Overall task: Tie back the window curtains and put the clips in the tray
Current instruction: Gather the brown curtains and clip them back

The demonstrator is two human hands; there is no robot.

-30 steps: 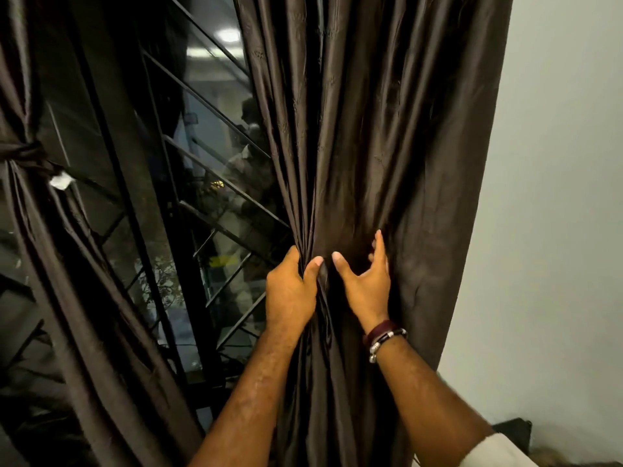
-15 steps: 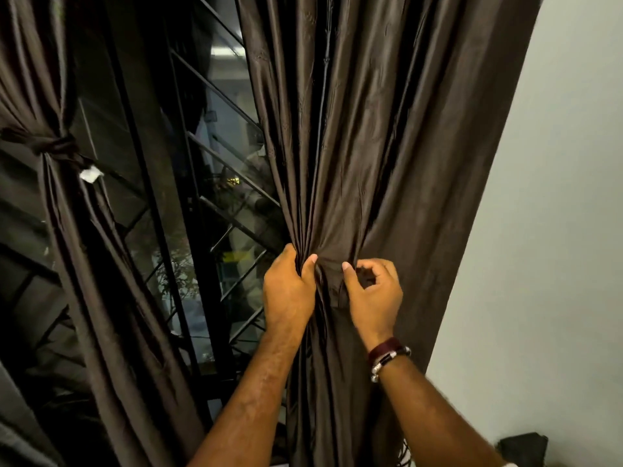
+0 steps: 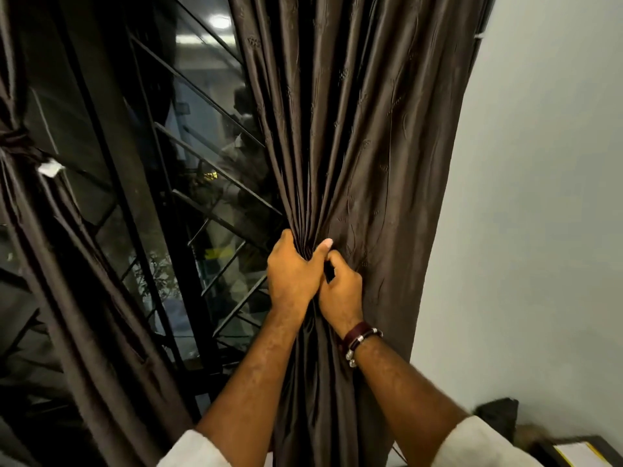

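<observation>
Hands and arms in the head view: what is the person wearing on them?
Both forearms are bare, with whitish sleeve cuffs showing near the bottom edge. The right hand has a dark maroon band at the wrist, beside a dark cord bracelet with silver beads. The left hand shows no ring, watch or band.

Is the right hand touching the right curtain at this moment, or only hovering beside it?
Touching. The head view shows the right hand with fingers curled into the gathered folds of the right curtain, directly beside the left hand, which grips the same bunch.
</observation>
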